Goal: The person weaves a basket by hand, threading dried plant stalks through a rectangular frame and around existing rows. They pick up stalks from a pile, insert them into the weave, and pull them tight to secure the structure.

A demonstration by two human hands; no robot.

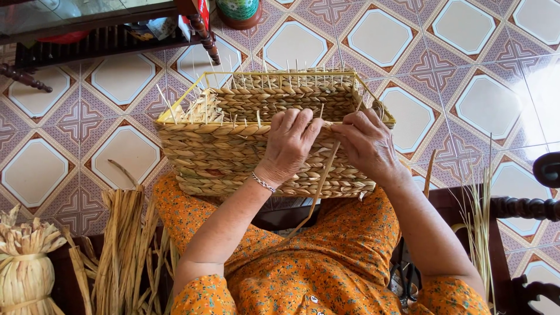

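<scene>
A rectangular woven straw basket (233, 157) on a yellow wire frame rests on my lap, its open top facing away. My left hand (290, 144), with a thin silver bracelet at the wrist, grips the near rim of the basket, fingers curled over the edge. My right hand (366, 146) is beside it on the rim, pinching a long dried straw strand (318, 189) that trails down toward my lap. Thin upright reed ends stick up along the basket's rim.
A bundle of dried straw stalks (119, 245) leans at the lower left, next to a tied straw sheaf (23, 265). Thin reeds (481, 227) stand at the right by a dark carved wooden chair (525, 207). A dark wooden table (111, 41) stands on the patterned tile floor ahead.
</scene>
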